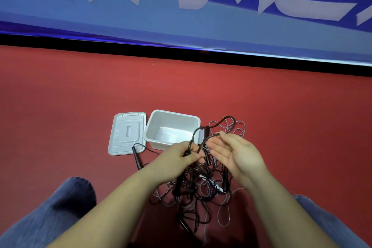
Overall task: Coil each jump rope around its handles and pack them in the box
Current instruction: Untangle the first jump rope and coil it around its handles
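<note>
The task looks barely begun. The white box (172, 129) stands empty on the red floor (60, 106), its lid (126, 133) lying flat just to its left. The jump ropes (193, 191) still lie in one tangled heap on the near side of the box, between the person's knees, with none coiled. The left hand (177, 157) has its grip pinched on a dark rope strand lifted from the heap; the right hand (235, 153) is spread open, palm up, with the strand draped over its fingertips. One handle (136, 157) lies apart by the lid's near edge. Untangling, coiling and packing all remain.
</note>
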{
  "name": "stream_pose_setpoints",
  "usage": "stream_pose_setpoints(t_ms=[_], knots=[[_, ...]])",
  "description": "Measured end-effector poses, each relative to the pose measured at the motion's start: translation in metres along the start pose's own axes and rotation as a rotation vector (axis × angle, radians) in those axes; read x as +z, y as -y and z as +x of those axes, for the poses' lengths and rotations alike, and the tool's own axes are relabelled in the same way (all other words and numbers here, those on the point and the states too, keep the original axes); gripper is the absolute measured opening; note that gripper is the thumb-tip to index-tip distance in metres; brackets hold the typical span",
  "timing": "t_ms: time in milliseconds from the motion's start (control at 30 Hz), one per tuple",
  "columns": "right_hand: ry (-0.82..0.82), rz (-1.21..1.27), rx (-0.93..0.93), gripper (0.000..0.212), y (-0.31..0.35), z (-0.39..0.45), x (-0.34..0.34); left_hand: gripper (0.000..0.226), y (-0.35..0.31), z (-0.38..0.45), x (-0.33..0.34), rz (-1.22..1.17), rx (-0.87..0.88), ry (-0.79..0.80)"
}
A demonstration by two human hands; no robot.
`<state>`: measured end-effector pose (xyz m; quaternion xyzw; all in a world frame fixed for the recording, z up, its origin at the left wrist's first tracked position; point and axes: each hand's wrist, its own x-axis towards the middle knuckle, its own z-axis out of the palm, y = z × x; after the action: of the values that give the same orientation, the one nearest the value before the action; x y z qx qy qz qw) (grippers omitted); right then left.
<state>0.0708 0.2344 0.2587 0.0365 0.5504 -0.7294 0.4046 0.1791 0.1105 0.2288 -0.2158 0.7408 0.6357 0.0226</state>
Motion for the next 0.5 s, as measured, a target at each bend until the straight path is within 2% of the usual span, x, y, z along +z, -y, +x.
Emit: stream_pose_setpoints(t_ms=[67,167,233,333,500], knots=[[0.034,-0.049,-0.017,0.009,-0.001,0.001,0.001,0.007,-0.001,0.002,0.0,-0.119,-0.001,-0.069],[0.047,-0.477,-0.037,0.023,-0.014,0.003,0.001,0.009,-0.005,0.004,0.0,-0.481,-0.073,-0.13],[0.106,-0.631,0.002,0.024,-0.024,0.0,0.005,0.009,-0.011,0.004,-0.001,-0.69,-0.105,-0.157],[0.27,-0.597,0.026,0.014,-0.035,-0.001,0.007,0.008,-0.016,0.004,-0.004,-0.846,-0.114,-0.184],[0.328,-0.685,-0.008,0.021,-0.035,-0.002,0.005,0.01,-0.02,0.005,-0.005,-0.875,-0.095,-0.242]])
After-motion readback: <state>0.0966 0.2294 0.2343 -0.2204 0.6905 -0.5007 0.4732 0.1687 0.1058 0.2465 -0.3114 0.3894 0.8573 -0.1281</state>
